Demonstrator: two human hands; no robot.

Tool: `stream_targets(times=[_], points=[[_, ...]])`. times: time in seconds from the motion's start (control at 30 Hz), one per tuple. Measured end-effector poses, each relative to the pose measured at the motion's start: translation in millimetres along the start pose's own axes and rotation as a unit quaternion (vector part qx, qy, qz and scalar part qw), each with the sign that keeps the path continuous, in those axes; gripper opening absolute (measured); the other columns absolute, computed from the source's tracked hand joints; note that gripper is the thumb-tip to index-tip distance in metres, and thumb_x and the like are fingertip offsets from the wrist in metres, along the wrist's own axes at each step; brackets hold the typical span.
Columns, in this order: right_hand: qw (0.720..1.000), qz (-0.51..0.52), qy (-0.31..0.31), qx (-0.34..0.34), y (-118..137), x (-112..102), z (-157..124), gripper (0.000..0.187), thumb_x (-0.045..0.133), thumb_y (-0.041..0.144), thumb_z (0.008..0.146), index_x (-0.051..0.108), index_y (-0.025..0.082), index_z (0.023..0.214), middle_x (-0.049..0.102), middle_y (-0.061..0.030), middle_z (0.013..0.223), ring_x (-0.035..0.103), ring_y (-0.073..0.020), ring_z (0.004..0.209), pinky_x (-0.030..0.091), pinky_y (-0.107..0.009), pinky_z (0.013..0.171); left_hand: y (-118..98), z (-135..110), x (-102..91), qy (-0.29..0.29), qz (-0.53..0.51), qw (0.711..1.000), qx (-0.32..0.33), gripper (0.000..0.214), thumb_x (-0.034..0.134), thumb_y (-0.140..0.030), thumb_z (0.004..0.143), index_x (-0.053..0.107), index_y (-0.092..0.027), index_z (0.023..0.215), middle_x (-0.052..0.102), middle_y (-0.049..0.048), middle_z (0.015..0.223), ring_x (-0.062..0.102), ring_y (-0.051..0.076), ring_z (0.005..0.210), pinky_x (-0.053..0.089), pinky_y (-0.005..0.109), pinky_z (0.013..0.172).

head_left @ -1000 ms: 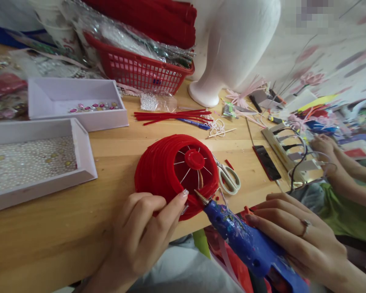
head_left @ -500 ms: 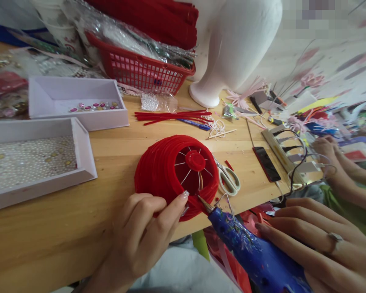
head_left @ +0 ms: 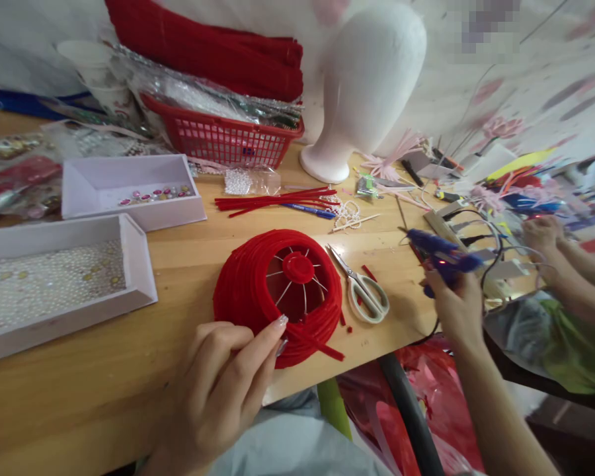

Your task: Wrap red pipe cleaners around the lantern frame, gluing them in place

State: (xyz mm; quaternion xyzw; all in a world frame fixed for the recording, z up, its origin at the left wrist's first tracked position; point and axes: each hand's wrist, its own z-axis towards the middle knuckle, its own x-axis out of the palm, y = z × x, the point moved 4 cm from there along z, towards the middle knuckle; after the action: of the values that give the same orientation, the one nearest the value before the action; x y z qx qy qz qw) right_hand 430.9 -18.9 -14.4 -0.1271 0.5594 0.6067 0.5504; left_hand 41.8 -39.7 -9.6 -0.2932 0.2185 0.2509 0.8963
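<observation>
A round red lantern-like frame point(head_left: 245, 281), wrapped in fuzzy red strips, lies on the table with its open end and white wire spokes facing up. My left hand point(head_left: 223, 377) pinches at the near edge of that opening; a fuzzy red strip point(head_left: 324, 346) runs out from the fingertips, its loose end pointing right. My right hand point(head_left: 459, 304) is wrapped round a blue hot glue gun point(head_left: 439, 251) with a small red light, nozzle pointing left, at the table's right side. Scissors point(head_left: 367, 294) with pale handles lie between the lantern and the glue gun.
Two white trays point(head_left: 141, 264) point(head_left: 198, 208) with pearls and gems stand left. Behind are a red basket point(head_left: 228, 139), red strips point(head_left: 277, 199), a blue pen point(head_left: 310, 211) and a white foam head point(head_left: 371, 86). A power strip point(head_left: 449, 225) and another person's hands point(head_left: 543, 235) are right.
My right hand has carried the glue gun from the lantern's opening away to the right, near the power strip. My left hand keeps its pinch at the rim; the strip's loose end now shows.
</observation>
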Motion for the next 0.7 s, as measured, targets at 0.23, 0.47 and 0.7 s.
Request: stream_targets(times=[0.23,0.47,0.7], points=[[0.991,-0.133,0.032,-0.012,-4.4,1.2,1.0,0.038,0.065,0.052,0.088,0.064,0.015,0.097,0.064,-0.0117,0.092,0.063,-0.0282,0.090,0.052,-0.048,0.081,-2.9,3.8,-1.6,-0.008,-0.008,1.000,-0.009,0.029,0.064,-0.003,0.091,0.065,-0.012,0.118,0.062,0.0034,0.083,0.055,0.014,0.078,0.048,0.028,0.074],[0.967,-0.163,0.152,-0.126,74.2,0.7,-62.4,0.036,0.051,0.052,0.092,0.059,0.021,0.109,0.065,-0.0104,0.098,0.064,-0.0279,0.090,0.051,-0.042,0.079,-4.7,11.8,-3.1,-0.001,-0.046,0.998,-0.037,0.027,0.066,-0.004,0.090,0.065,-0.010,0.116,0.063,0.0031,0.083,0.055,0.013,0.075,0.045,0.028,0.071],[0.941,-0.202,0.221,-0.158,80.5,47.9,-58.8,0.029,0.049,0.047,0.091,0.060,0.020,0.097,0.065,-0.0123,0.094,0.063,-0.0300,0.085,0.046,-0.040,0.072,-6.9,22.2,-5.3,0.037,-0.021,0.998,-0.042,0.018,0.065,-0.011,0.093,0.067,-0.012,0.111,0.061,0.0018,0.075,0.053,0.015,0.071,0.044,0.031,0.069]])
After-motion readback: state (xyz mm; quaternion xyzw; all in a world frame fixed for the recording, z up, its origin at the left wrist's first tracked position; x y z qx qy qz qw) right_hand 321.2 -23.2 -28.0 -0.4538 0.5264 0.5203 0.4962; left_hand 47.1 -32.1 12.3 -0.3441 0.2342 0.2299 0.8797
